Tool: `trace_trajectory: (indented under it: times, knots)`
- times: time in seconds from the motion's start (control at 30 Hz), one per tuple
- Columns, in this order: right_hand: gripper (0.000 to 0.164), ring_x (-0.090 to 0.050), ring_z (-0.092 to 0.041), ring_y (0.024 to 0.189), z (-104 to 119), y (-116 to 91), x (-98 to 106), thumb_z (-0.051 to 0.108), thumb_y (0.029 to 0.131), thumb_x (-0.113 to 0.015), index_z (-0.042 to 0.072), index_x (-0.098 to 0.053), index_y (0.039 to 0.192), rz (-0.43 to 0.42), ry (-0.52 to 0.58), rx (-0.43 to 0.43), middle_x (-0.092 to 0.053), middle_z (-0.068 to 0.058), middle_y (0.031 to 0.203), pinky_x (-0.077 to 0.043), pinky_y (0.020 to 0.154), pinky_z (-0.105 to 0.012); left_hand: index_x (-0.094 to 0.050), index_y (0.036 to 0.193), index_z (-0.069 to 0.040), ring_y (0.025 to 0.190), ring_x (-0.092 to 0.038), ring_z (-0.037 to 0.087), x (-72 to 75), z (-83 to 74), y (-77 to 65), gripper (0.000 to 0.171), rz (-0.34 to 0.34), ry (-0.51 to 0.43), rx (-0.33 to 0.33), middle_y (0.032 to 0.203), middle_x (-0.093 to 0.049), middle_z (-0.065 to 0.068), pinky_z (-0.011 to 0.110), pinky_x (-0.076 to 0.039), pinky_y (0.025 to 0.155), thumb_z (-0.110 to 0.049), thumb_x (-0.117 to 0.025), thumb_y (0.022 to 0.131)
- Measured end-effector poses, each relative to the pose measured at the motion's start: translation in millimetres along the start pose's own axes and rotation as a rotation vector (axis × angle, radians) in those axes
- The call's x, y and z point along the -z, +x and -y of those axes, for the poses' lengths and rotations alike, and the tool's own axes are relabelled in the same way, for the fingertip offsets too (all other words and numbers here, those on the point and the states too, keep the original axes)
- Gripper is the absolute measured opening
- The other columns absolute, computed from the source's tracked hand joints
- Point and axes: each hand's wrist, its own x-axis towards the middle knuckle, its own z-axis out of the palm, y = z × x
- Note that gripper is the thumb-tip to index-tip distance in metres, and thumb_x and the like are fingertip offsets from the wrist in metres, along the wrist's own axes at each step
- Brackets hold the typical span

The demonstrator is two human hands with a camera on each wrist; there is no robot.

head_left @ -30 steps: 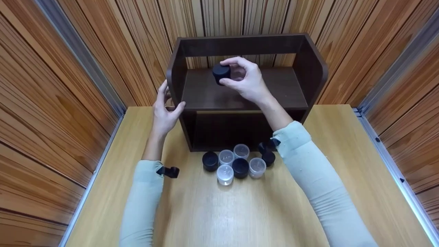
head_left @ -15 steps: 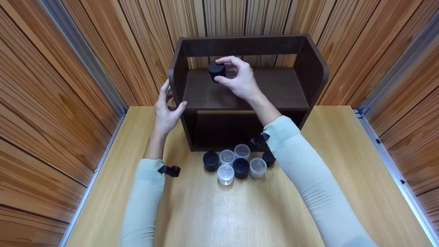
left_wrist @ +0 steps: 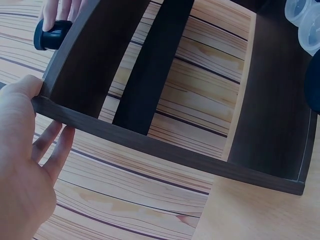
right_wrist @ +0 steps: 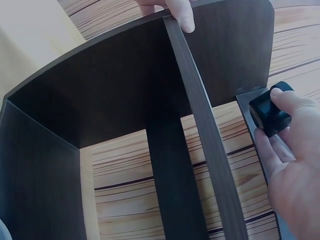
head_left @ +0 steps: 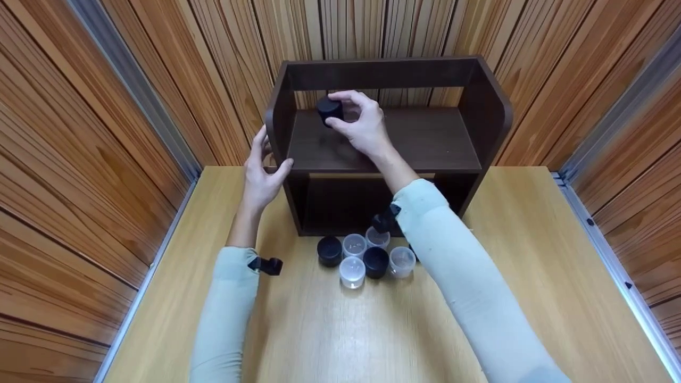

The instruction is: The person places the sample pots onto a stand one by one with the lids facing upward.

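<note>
My right hand (head_left: 366, 125) pinches a small round black jar (head_left: 330, 110) between thumb and fingers, holding it over the left part of the upper board of a dark brown two-tier shelf (head_left: 436, 141). The right wrist view shows the thumb on one side of the black jar (right_wrist: 272, 110) and fingers below. At the shelf's left side panel, my left hand (head_left: 262, 178) grips the edge, its thumb at the front and its fingers behind. In the left wrist view those fingers (left_wrist: 60, 150) show past the panel.
On the table (head_left: 319, 330) before the shelf stands a cluster of several jars, some black (head_left: 330, 251) and some clear (head_left: 352, 271). My right sleeve covers part of the cluster. Wood-slat walls (head_left: 106, 159) enclose the table at the back and sides.
My right hand has moved a little left with the black jar over the upper board. The left hand keeps its grip on the side panel.
</note>
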Motion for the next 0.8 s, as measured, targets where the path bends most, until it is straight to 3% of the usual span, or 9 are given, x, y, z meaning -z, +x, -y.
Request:
trace_trajectory:
  times: [0.17,0.3,0.57,0.8]
  knots:
    - [0.046,-0.076,-0.031,0.125,-3,0,-7,-0.002,0.092,-0.088,-0.001,-0.077,0.137,-0.02,0.012,-0.01,-0.076,-0.022,0.138,-0.061,0.108,-0.031,-0.039,0.171,-0.002,0.135,-0.07,0.038,0.0,2.0,0.1,0.081,0.002,-0.009,-0.013,0.159,-0.061,0.024,0.017,-0.062,0.081,-0.004,-0.077,0.1]
    - [0.046,-0.078,-0.035,0.123,-4,0,-11,0.0,0.093,-0.088,0.001,-0.077,0.137,-0.017,-0.017,-0.04,-0.077,-0.023,0.137,-0.06,0.109,-0.035,-0.039,0.171,-0.003,0.136,-0.069,0.038,-0.1,2.7,1.3,0.08,0.0,-0.012,-0.017,0.159,-0.062,0.023,0.017,-0.063,0.081,-0.005,-0.076,0.101]
    - [0.044,-0.08,-0.032,0.117,-7,-5,-20,0.001,0.093,-0.088,0.008,-0.079,0.136,-0.037,-0.084,-0.165,-0.081,-0.021,0.131,-0.063,0.107,-0.039,-0.039,0.172,-0.005,0.136,-0.07,0.038,-0.5,0.3,-1.5,0.081,0.003,-0.002,0.012,0.154,-0.066,0.025,0.019,-0.063,0.082,-0.005,-0.076,0.101]
    - [0.043,-0.08,-0.031,0.119,-10,-4,-26,0.002,0.094,-0.089,0.009,-0.079,0.136,-0.04,-0.101,-0.206,-0.082,-0.019,0.133,-0.061,0.108,-0.038,-0.037,0.173,-0.007,0.14,-0.066,0.038,0.8,-0.2,-0.8,0.081,0.011,0.009,0.024,0.159,-0.063,0.022,0.02,-0.063,0.084,-0.008,-0.075,0.102]
